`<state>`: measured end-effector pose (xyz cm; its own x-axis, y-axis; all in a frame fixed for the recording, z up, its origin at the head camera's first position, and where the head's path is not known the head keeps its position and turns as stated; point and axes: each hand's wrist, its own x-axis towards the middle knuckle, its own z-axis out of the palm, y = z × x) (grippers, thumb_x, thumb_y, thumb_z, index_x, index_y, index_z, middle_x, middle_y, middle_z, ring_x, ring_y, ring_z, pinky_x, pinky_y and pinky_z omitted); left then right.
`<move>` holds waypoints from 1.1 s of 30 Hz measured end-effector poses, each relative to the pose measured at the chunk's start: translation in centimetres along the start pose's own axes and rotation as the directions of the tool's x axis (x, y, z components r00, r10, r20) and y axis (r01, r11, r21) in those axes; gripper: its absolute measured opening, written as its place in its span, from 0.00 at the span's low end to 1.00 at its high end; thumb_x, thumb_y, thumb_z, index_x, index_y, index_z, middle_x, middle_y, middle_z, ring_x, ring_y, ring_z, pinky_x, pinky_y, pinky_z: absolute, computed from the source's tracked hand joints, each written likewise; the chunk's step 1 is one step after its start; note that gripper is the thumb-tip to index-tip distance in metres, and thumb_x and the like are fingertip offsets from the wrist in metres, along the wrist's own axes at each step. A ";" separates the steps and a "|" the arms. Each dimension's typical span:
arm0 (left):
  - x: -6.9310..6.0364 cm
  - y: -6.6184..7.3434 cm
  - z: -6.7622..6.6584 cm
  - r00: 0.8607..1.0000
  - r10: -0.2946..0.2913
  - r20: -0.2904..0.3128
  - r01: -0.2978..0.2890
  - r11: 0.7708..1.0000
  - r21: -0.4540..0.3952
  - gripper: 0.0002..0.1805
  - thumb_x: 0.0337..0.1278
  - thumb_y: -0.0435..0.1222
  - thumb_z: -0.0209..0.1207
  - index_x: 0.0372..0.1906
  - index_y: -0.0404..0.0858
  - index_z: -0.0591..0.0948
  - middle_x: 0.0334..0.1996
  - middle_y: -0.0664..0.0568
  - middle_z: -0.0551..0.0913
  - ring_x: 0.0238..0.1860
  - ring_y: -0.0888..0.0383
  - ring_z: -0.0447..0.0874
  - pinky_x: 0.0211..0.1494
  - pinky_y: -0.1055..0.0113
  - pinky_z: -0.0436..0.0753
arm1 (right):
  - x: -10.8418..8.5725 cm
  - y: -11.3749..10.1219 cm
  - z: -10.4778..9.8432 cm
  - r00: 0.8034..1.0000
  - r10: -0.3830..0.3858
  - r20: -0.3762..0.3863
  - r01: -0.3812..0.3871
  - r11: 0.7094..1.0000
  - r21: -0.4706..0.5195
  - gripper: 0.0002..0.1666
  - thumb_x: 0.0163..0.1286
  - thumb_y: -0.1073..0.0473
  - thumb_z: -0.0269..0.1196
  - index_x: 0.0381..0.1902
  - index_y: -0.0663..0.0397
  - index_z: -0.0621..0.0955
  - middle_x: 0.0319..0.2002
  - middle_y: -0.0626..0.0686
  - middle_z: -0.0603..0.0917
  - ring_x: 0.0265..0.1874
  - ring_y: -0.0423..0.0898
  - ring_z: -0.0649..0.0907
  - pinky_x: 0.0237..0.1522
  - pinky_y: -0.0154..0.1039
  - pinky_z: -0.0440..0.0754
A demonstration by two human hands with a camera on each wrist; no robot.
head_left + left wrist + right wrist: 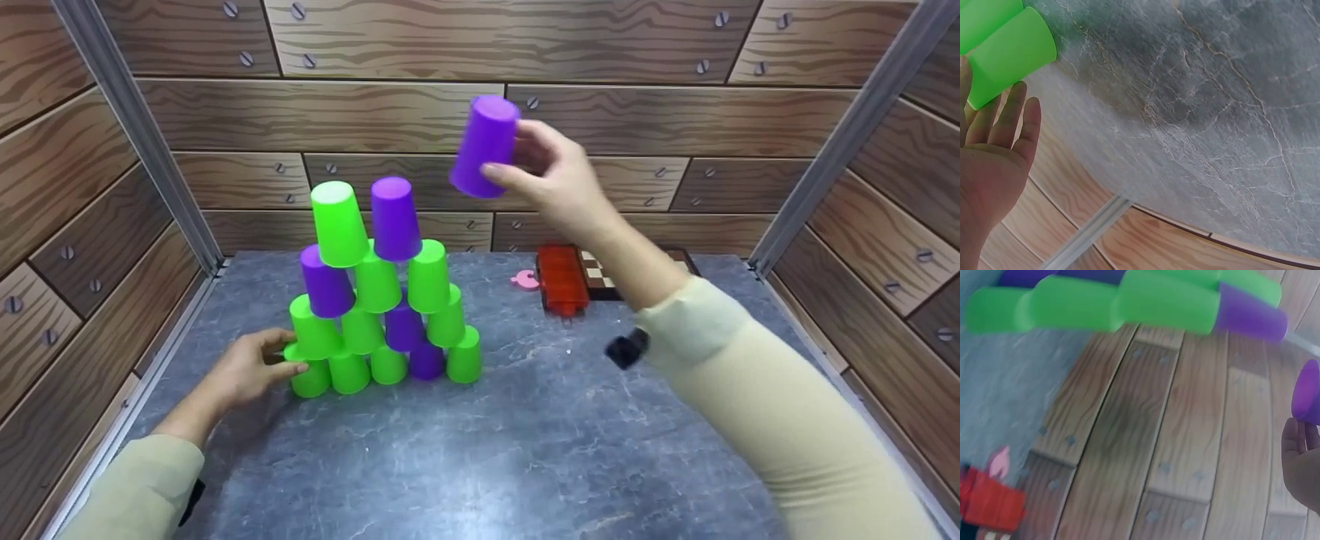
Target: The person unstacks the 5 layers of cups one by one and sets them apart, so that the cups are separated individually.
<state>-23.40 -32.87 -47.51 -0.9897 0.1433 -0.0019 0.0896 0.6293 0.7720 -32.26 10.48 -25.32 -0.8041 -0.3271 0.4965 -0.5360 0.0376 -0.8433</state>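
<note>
A pyramid of upside-down green cups point(388, 365) and purple cups stands on the left half of the table. A green cup point(336, 223) and a purple cup point(395, 219) stand side by side on its top row. My right hand point(559, 176) grips another purple cup point(486, 146) in the air, right of and above the top row; this cup is mouth down and slightly tilted. My left hand point(251, 371) is at the lower left corner, its thumb and fingers either side of the end green cup point(1013, 56), fairly straight and touching it lightly.
On the right at the back lie a red translucent object point(562, 279), a small pink piece point(526, 280) and a checkered board point(598, 271), partly behind my right forearm. Wood-patterned walls point(390, 116) enclose the grey marbled table point(525, 442) at the back and sides.
</note>
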 end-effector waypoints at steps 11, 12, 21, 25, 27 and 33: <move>0.2 -0.1 -0.2 1.000 0.022 0.022 -0.022 1.000 0.010 0.28 0.65 0.37 0.73 0.62 0.25 0.79 0.57 0.31 0.84 0.59 0.31 0.85 0.61 0.44 0.87 | -5.8 5.9 -9.6 0.986 0.135 -0.103 -0.148 0.980 -0.132 0.33 0.69 0.58 0.76 0.69 0.57 0.78 0.58 0.60 0.86 0.55 0.53 0.86 0.56 0.41 0.88; 0.2 -0.1 -0.3 0.999 0.023 0.024 -0.024 1.000 0.013 0.28 0.65 0.37 0.73 0.62 0.25 0.79 0.57 0.31 0.85 0.58 0.31 0.85 0.60 0.44 0.87 | -6.3 6.5 -10.4 0.983 0.142 -0.114 -0.159 0.976 -0.152 0.33 0.69 0.58 0.76 0.69 0.58 0.78 0.58 0.60 0.86 0.54 0.52 0.86 0.55 0.41 0.88; 0.3 0.3 -0.6 0.999 0.001 0.041 -0.002 1.000 0.026 0.28 0.62 0.38 0.75 0.60 0.25 0.80 0.56 0.31 0.85 0.59 0.32 0.85 0.60 0.44 0.87 | -12.1 12.8 -16.6 0.957 0.195 -0.217 -0.244 0.941 -0.234 0.37 0.71 0.62 0.74 0.73 0.64 0.73 0.61 0.65 0.83 0.53 0.44 0.85 0.53 0.31 0.86; 0.3 0.3 -0.7 0.999 -0.001 0.037 0.000 1.000 0.026 0.27 0.62 0.37 0.75 0.59 0.26 0.80 0.56 0.31 0.85 0.59 0.32 0.85 0.60 0.45 0.87 | -14.7 15.6 -18.6 0.935 0.245 -0.255 -0.309 0.917 -0.253 0.39 0.71 0.61 0.74 0.74 0.66 0.72 0.64 0.69 0.81 0.54 0.40 0.83 0.56 0.28 0.83; 0.4 0.3 -0.6 0.999 -0.004 0.039 0.003 1.000 0.024 0.27 0.62 0.36 0.75 0.59 0.26 0.80 0.55 0.32 0.85 0.59 0.32 0.85 0.60 0.45 0.87 | -15.9 16.9 -19.5 0.922 0.274 -0.274 -0.348 0.897 -0.272 0.40 0.72 0.59 0.74 0.75 0.66 0.70 0.65 0.70 0.79 0.53 0.37 0.82 0.55 0.25 0.81; 0.6 0.4 -0.5 0.999 0.006 0.031 -0.007 1.000 0.025 0.26 0.61 0.36 0.75 0.58 0.25 0.81 0.54 0.32 0.86 0.57 0.32 0.85 0.59 0.46 0.88 | -18.1 20.0 -21.1 0.889 0.322 -0.325 -0.416 0.864 -0.283 0.40 0.73 0.60 0.72 0.74 0.71 0.69 0.65 0.74 0.78 0.49 0.31 0.81 0.54 0.21 0.80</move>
<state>-23.99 -32.93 -46.91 -0.9851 0.1710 -0.0167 0.0995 0.6474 0.7556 -33.83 37.13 -46.81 -0.9712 0.0279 0.2368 -0.2014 0.4357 -0.8772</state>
